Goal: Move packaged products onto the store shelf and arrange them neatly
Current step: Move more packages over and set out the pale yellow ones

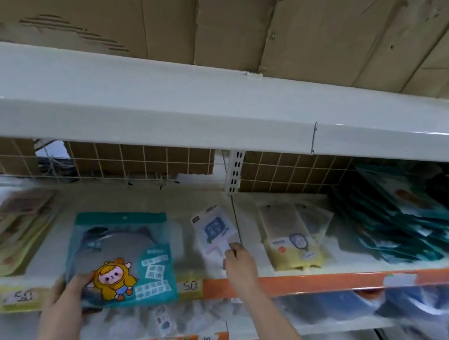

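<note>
From the head camera, the left hand (69, 296) grips the lower left corner of a teal package (121, 256) printed with a yellow cartoon figure, thumb on its face and fingers underneath, clamped on it. The package lies tilted over the front edge of the middle shelf (213, 205), its lower part overhanging the price strip (303, 279) along that edge. The right hand (240, 264) reaches over the front edge near the seam between two shelf sections, and its fingertips (232, 247) pinch the near end of a small white package (215, 231) with a blue label; that package lies flat on the shelf, angled toward the back, just right of the teal one. Further right, past the seam, a clear-and-yellow package (293, 242) lies flat near the front edge, well apart from the white one. At the right end of the shelf a stack of dark teal packages (408, 218) leans back toward the rear. At the left end, yellowish packages (1, 228) lie overlapping, blurred. A wire grid (134, 165) backed with cardboard stands along the rear edge. Above, the upper shelf (169, 102) is bare, with a cardboard sheet (235, 17) behind it. Handwritten price tags on the front strip read 50 (193, 286).
</note>
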